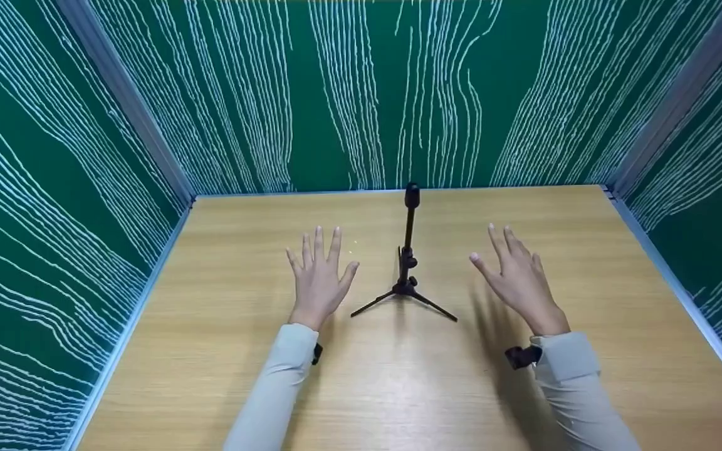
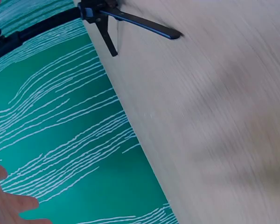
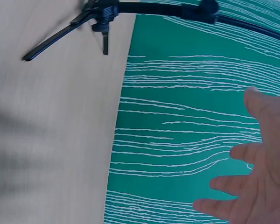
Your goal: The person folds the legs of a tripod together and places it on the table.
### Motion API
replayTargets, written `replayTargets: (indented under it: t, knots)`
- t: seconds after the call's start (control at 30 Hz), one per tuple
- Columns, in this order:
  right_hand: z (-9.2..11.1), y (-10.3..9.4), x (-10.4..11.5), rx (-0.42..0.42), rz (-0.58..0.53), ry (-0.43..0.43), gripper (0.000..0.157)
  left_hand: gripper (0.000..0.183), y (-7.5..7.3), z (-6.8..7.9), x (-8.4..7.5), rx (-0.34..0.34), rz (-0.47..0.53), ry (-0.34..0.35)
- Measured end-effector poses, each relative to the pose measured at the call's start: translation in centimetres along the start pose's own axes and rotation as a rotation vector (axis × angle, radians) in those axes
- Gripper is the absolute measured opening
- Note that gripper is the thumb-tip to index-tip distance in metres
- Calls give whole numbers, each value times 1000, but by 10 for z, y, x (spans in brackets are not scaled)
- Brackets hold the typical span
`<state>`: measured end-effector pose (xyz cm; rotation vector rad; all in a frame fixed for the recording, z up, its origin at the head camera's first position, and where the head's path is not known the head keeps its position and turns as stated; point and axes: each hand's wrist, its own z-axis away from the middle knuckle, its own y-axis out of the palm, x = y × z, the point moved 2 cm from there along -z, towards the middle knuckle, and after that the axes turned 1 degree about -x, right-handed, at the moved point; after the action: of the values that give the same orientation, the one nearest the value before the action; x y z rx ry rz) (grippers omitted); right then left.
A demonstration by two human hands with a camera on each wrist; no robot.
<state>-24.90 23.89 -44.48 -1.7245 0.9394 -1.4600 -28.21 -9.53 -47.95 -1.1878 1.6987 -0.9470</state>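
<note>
A small black tripod stand [image 1: 406, 275] stands upright on the wooden table, its legs spread and a dark clamp-like head on top. To its left, my left hand [image 1: 318, 282] hovers with fingers spread and holds nothing. On the other side, my right hand [image 1: 521, 282] is raised above the table, fingers extended, also holding nothing. Both hands are apart from the stand. The left wrist view shows part of the tripod stand [image 2: 93, 11] and the left fingers [image 2: 21, 203] at the edge. In the right wrist view, the right hand [image 3: 259, 186] appears below the stand [image 3: 102, 11].
The light wooden table [image 1: 392, 382] is bordered by green panels [image 1: 392, 94] with wavy white lines at the back, left and right. Grey posts [image 1: 129, 94] mark the corners. Each wrist wears a dark device [image 1: 521, 357] by its pale sleeve.
</note>
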Motion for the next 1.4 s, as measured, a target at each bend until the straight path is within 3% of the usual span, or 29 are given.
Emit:
replayTargets:
  t: [0.5, 0.73, 1.1, 1.4]
  knots:
    - [-15, -22, 15, -15, -291, -16, 72, 69, 4, -1, -16, -23, 335, 7]
    - [-23, -31, 28, -86, -438, -92, 62, 62, 10, -1, -26, 0, 477, 5]
    - [-31, -41, 54, -110, -525, -147, 49, 50, 25, -3, -44, 39, 732, -2]
    - [-36, -45, 70, -108, -532, -190, 47, 42, 40, 0, -48, 52, 780, -13]
